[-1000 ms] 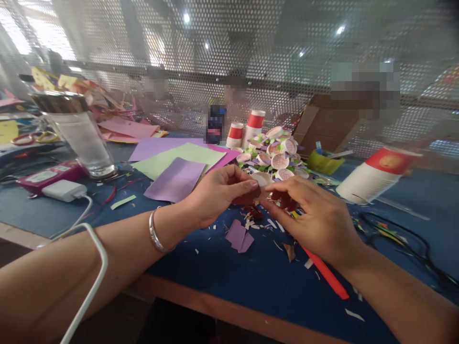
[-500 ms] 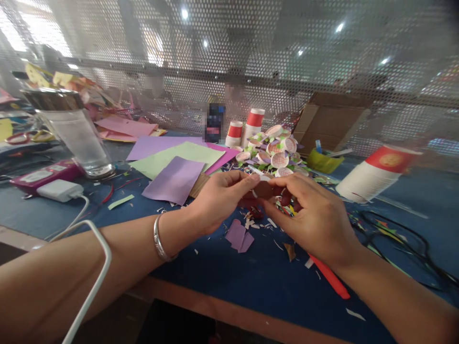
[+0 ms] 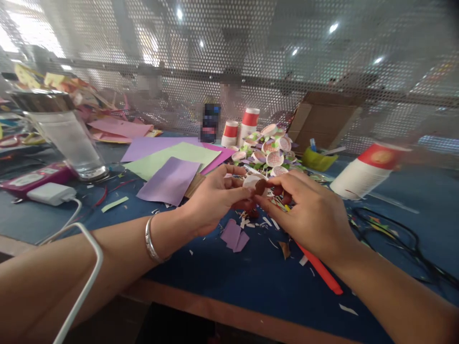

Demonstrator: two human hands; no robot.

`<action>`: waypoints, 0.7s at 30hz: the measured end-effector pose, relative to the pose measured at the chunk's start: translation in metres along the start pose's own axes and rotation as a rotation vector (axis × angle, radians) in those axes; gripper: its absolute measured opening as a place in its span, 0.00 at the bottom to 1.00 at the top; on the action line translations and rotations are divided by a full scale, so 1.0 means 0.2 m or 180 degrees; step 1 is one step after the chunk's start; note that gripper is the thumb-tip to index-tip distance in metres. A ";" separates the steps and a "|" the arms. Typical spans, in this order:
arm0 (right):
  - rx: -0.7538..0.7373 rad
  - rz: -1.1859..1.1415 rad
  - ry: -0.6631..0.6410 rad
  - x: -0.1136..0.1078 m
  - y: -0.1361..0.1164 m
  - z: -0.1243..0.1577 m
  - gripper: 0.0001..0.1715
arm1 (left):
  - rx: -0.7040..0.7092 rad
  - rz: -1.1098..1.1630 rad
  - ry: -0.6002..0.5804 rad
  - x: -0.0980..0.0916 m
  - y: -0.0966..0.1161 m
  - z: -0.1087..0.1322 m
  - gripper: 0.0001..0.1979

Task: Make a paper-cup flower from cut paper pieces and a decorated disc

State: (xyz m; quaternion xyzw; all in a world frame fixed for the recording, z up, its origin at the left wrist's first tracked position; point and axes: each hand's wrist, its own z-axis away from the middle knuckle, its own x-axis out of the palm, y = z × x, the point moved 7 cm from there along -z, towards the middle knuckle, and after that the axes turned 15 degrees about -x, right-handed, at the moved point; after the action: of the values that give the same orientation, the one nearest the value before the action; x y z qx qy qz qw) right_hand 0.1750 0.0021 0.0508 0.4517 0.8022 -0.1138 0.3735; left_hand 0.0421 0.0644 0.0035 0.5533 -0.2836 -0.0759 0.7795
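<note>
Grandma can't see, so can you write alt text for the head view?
A person's left hand and right hand hold a small, rounded white and brown piece above a blue table. Beyond are purple and green paper sheets and stacked red-and-white paper cups.

left wrist (image 3: 165, 235): shiny silver bangle (image 3: 149, 242), rounded band | forearms (image 3: 107, 255): bare | hands (image 3: 310, 215): bare

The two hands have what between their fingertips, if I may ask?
The head view shows a small pale and brown piece between left hand and right hand.
</note>
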 end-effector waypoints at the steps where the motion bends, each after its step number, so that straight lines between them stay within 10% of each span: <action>1: 0.0019 -0.0016 -0.0019 0.00 0.00 0.00 0.18 | -0.0054 0.0008 -0.0039 0.01 0.00 0.00 0.13; 21: -0.0170 -0.0275 -0.0047 -0.01 -0.01 0.00 0.13 | -0.0107 0.0013 -0.0180 0.00 0.00 -0.03 0.13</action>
State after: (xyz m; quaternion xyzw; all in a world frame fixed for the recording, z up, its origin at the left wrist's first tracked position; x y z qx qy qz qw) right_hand 0.1744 0.0002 0.0528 0.4057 0.8209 -0.1117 0.3861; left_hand 0.0443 0.0686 0.0013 0.5372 -0.3053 -0.0946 0.7806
